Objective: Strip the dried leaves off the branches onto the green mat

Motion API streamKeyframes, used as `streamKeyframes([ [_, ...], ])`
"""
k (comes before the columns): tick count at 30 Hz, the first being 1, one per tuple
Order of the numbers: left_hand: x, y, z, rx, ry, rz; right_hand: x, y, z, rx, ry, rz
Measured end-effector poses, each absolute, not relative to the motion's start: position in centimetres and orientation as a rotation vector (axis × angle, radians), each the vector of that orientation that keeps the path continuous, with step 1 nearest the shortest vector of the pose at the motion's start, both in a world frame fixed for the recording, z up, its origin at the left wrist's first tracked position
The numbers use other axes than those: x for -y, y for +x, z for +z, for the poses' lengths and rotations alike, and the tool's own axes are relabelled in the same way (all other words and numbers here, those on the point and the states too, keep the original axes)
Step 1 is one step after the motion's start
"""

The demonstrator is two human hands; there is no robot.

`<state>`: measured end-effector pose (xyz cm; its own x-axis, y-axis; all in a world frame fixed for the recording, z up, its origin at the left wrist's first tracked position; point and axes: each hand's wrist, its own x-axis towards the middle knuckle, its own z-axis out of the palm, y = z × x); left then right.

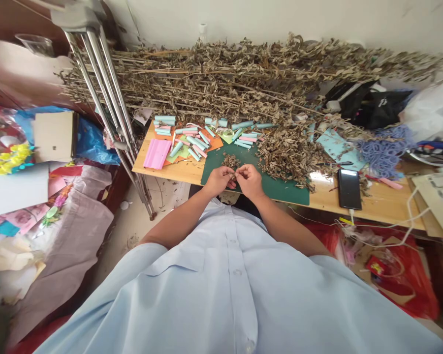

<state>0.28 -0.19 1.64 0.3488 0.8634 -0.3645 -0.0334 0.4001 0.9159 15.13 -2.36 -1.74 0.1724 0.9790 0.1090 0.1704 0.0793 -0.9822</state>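
1. Against a pale wall (317,19), your wooden table (387,209) carries a long spread of dried stalks (214,78).
2. Your left hand (218,180) and right hand (250,181) meet at the near edge of the green mat (280,191); their fingers are bent, tips pinching a small brown scrap (233,177), too small to make out clearly.
3. Just beyond them lies a little heap of leaf crumbs (231,161); a larger leaf pile (288,152) sits to your right.
4. Pastel rolls (176,148) lie to your left, a black phone (349,191) far right.

L hand (217,181) & R hand (250,181) v. close, fingers (227,171) curled (forearms (182,216) angled in)
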Motion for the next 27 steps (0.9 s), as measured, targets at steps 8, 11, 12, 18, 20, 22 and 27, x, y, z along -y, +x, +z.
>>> streamKeyframes([
  [8,-0.1,0.3,0.7,-1.015,0.956,0.775,1.9,15.3,-2.1,1.100,-1.328,0.945],
  [11,0.0,0.4,1.0,-1.027,0.951,0.774,2.1,15.1,-1.9,1.184,-1.314,0.934],
  [12,0.0,0.4,1.2,-1.041,0.951,0.771,2.2,15.0,-1.8,1.212,-1.310,0.935],
  [18,0.0,0.6,1.5,-1.096,0.929,0.770,2.7,15.0,-1.2,1.302,-1.320,0.913],
  [20,0.0,0.5,1.4,-1.083,0.927,0.772,2.7,15.0,-1.2,1.316,-1.329,0.896],
  [22,0.0,0.4,1.3,-1.055,0.935,0.768,2.7,15.0,-1.3,1.326,-1.341,0.876],
  [27,0.3,0.1,1.7,-1.033,0.980,0.753,2.7,14.9,-1.3,1.324,-1.365,0.866],
])
